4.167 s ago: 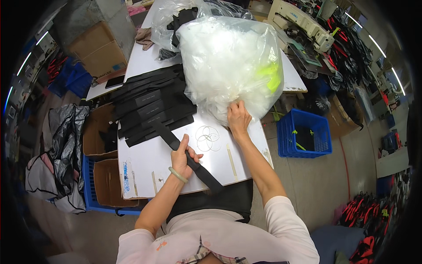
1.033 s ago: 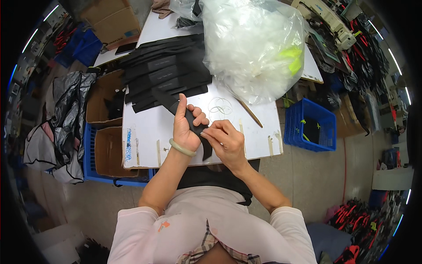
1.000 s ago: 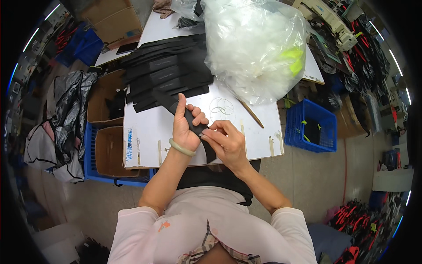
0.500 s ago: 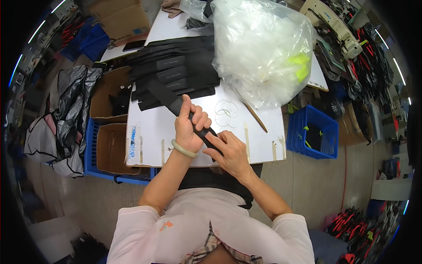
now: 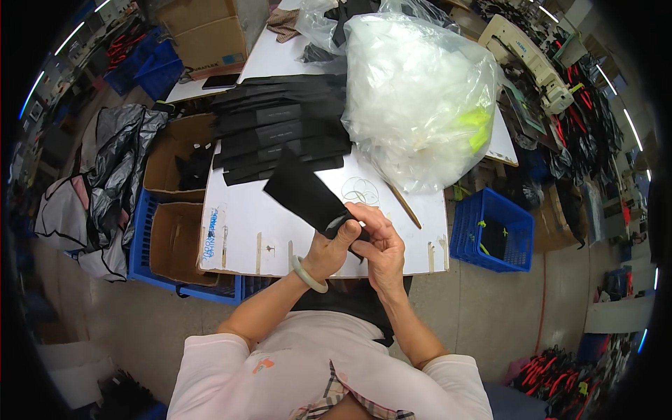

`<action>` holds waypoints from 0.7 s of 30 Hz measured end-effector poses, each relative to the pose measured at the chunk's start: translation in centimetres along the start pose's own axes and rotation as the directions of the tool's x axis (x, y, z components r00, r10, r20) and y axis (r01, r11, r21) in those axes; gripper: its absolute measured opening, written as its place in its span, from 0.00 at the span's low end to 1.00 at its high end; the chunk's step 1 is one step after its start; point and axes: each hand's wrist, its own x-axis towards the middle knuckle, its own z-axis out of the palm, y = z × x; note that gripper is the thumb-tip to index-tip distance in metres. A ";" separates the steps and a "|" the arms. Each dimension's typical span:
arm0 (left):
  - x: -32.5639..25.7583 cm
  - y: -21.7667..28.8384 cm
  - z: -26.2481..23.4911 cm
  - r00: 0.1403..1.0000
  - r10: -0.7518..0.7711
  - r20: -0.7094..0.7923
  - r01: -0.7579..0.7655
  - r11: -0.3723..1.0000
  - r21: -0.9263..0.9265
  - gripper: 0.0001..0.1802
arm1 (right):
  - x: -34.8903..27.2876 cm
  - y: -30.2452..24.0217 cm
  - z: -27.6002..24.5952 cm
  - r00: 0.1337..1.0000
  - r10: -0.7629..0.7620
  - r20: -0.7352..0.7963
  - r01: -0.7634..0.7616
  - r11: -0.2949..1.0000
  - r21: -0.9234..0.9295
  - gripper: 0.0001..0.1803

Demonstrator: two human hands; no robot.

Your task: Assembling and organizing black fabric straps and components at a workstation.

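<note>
A flat black fabric strip [image 5: 305, 193] is held up above the table's near edge, its wide end pointing to the far left. My left hand [image 5: 330, 253] is closed round its near end, thumb on top. My right hand [image 5: 385, 246] pinches the same end from the right, and a small white bit shows by its fingertips. Between my hands the end of the strip is mostly hidden. Beyond, several similar black strips [image 5: 241, 150] lie overlapped in a pile, some with a grey printed patch.
A clear plastic bag of white stuffing [image 5: 413, 91] fills the table's far right. A brown stick [image 5: 406, 207] lies on the white table [image 5: 329, 246]. Cardboard boxes [image 5: 183, 234] stand to the left, a blue crate [image 5: 493, 227] to the right. A sewing machine [image 5: 526, 59] is at the far right.
The black strip has come away from the pile's edge and turned so its broad face shows. My left hand has moved nearer and right, close to my right hand.
</note>
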 end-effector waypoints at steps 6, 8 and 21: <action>-1.6 0.6 -1.6 0.898 -0.401 -0.181 0.417 0.907 0.059 0.32 | 0.1 -1.4 -5.5 0.932 -0.348 0.102 0.299 0.578 -0.759 0.09; -4.1 -0.3 -2.4 0.815 -0.551 -0.181 0.576 0.806 0.138 0.27 | 0.1 -1.8 -8.1 0.836 -0.475 0.274 0.449 0.307 -0.839 0.09; -7.9 -7.2 0.2 0.865 -0.328 0.379 -0.271 0.330 0.904 0.35 | -7.6 2.8 -16.9 0.900 -0.217 0.378 0.354 -0.144 -0.924 0.23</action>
